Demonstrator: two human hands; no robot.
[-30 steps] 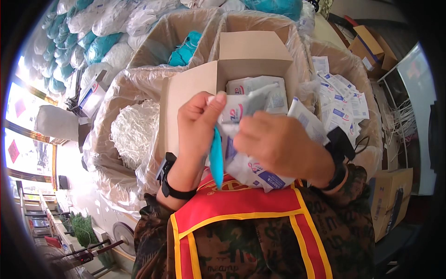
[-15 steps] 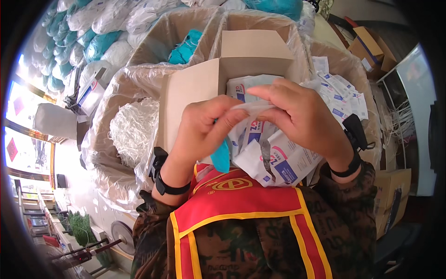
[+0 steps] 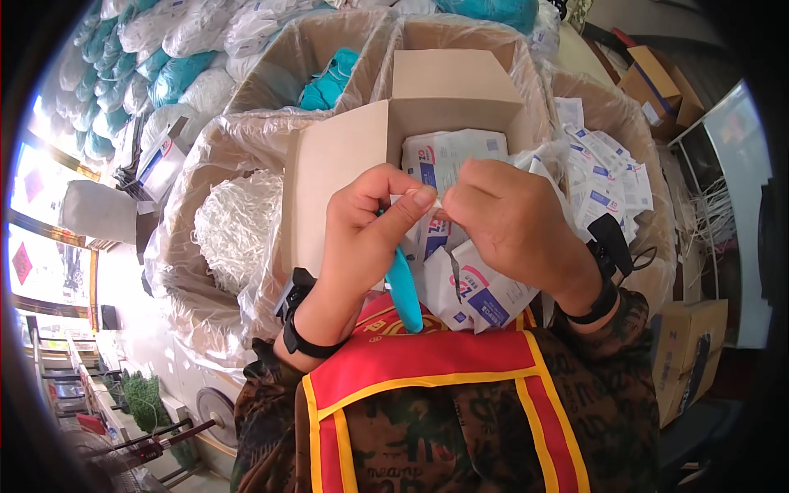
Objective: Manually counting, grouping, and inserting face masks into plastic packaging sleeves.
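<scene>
My left hand (image 3: 366, 226) is closed in a pinch, thumb against forefinger, at a thin whitish piece (image 3: 436, 197) that runs toward the other hand. From under its fingers hangs a flat teal strip-like piece (image 3: 403, 292), seen nearly edge-on. My right hand (image 3: 514, 218) is closed at the other end of the whitish piece, its fingertips mostly hidden. Below both hands lies a torn white printed packet (image 3: 489, 287) with blue and pink marks. Behind them is an open cardboard box (image 3: 337, 181) holding more white packets (image 3: 456, 148).
Plastic-lined cartons surround the box: one with tangled white cords (image 3: 238, 230) at left, one with teal pieces (image 3: 330, 80) behind, one with loose white packets (image 3: 604, 164) at right. Filled bags (image 3: 177, 78) are piled far left. A closed carton (image 3: 690, 345) stands low at right.
My right hand has turned and closed further, so less of the whitish piece shows. The teal piece hangs lower and farther right. The torn packet has shifted slightly left.
</scene>
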